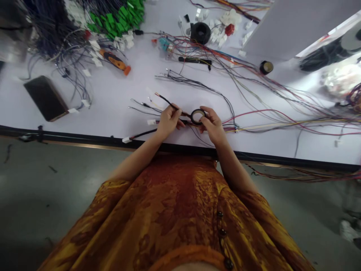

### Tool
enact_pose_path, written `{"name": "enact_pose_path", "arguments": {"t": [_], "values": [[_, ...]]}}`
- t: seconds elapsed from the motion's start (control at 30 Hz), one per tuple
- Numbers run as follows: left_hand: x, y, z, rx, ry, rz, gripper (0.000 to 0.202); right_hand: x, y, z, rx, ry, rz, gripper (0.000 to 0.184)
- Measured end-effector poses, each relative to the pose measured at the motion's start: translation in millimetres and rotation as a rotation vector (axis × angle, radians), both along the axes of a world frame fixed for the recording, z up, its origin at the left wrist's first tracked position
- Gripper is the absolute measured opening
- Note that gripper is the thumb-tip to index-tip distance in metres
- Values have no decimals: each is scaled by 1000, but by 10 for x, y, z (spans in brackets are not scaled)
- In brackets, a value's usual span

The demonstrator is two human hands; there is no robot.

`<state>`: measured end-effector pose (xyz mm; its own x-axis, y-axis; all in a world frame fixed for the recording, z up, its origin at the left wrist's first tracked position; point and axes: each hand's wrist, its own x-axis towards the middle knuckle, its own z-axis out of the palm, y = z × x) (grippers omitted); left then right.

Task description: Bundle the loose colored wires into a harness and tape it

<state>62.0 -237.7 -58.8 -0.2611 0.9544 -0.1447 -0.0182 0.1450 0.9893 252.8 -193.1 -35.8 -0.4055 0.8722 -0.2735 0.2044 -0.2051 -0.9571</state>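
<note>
Near the front edge of the table, my left hand (169, 119) is closed around a bundle of wires. A dark cable end with a bare copper-coloured tip (158, 95) sticks out past its fingers, and thinner wires with metal terminals (141, 103) fan out to the left. Below them, a black sleeved lead ends in a white connector (126, 140). My right hand (211, 122) pinches a narrow roll of black tape (192, 117) right beside the bundle. The wires run on to the right underneath that hand. Where tape and wires meet is partly hidden by the fingers.
A phone (46, 98) lies at left, with an orange-and-black cutter (115, 61) behind it. Green connectors (118, 20) are heaped at the back. A thick black tape roll (200, 33), a black pen-like tool (195, 60) and a smaller roll (266, 67) lie among loose wires.
</note>
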Motion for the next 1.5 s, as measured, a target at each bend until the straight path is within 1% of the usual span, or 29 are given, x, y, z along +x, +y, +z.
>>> {"name": "enact_pose_path", "arguments": {"t": [0.07, 0.13, 0.2, 0.27, 0.33, 0.4, 0.43, 0.47, 0.5, 0.53, 0.57, 0.6, 0.63, 0.67, 0.73, 0.77, 0.83, 0.87, 0.93, 1.0, 1.07, 1.13, 1.17, 1.23, 1.3, 1.37, 1.4, 1.43, 1.5], "values": [[-24, 55, 72, 19, 62, -4, 27, -44, -143, 6, 44, 13, -2, 50], [-45, 137, 194, 41, 142, -36, 23, -119, -321, -43, 54, 32, -5, 52], [-44, 219, 343, 62, 246, -100, 17, -199, -486, -131, 54, 58, 15, 56], [-7, 260, 475, 93, 355, -186, 11, -244, -576, -211, 100, 69, 57, 56], [58, 231, 549, 139, 490, -261, 9, -226, -552, -231, 200, 2, 41, 44], [123, 134, 554, 207, 677, -327, 12, -149, -418, -176, 312, -110, -38, 33], [147, 70, 535, 254, 768, -371, 13, -100, -324, -128, 359, -155, -57, 33], [160, 3, 507, 314, 837, -415, 14, -51, -221, -76, 399, -183, -39, 36], [163, -61, 474, 383, 869, -458, 14, -6, -116, -27, 430, -191, 22, 40], [156, -120, 438, 445, 857, -484, 14, 30, -17, 13, 456, -187, 115, 41], [143, -172, 402, 486, 815, -480, 14, 57, 72, 40, 482, -183, 214, 37], [125, -216, 369, 508, 756, -435, 15, 73, 148, 53, 515, -187, 292, 29], [108, -253, 338, 507, 700, -350, 16, 78, 210, 52, 553, -196, 341, 22], [92, -283, 311, 493, 657, -247, 16, 76, 258, 40, 586, -207, 368, 17], [75, -329, 269, 457, 617, -61, 17, 52, 322, 1, 602, -212, 415, 22], [72, -347, 256, 450, 616, -12, 17, 33, 343, -20, 581, -203, 452, 29], [78, -376, 238, 436, 636, 15, 19, -7, 379, -52, 523, -175, 554, 42], [83, -388, 231, 424, 643, 10, 20, -26, 399, -61, 509, -169, 601, 44], [95, -407, 205, 365, 624, -4, 22, -54, 441, -64, 527, -186, 663, 36], [113, -419, 156, 281, 520, 14, 25, -66, 474, -48, 592, -219, 664, 21], [138, -418, 92, 205, 347, 87, 29, -70, 476, -22, 681, -246, 616, 13], [167, -400, 35, 141, 162, 147, 30, -78, 440, 0, 746, -257, 575, 12], [181, -386, 15, 109, 85, 147, 29, -85, 408, 6, 760, -263, 565, 13], [203, -350, -8, 58, -18, 106, 26, -101, 333, 7, 763, -283, 549, 13], [215, -314, -16, 43, -63, 75, 25, -108, 263, 4, 757, -319, 510, 7], [221, -288, -19, 51, -55, 77, 22, -102, 223, 15, 742, -353, 492, 22], [225, -280, -22, 57, -35, 81, 20, -95, 219, 29, 734, -366, 508, 28], [231, -276, -25, 62, -6, 84, 19, -88, 225, 47, 729, -382, 536, 30], [249, -275, -32, 63, 57, 86, 18, -85, 252, 89, 737, -440, 600, 22]]}}
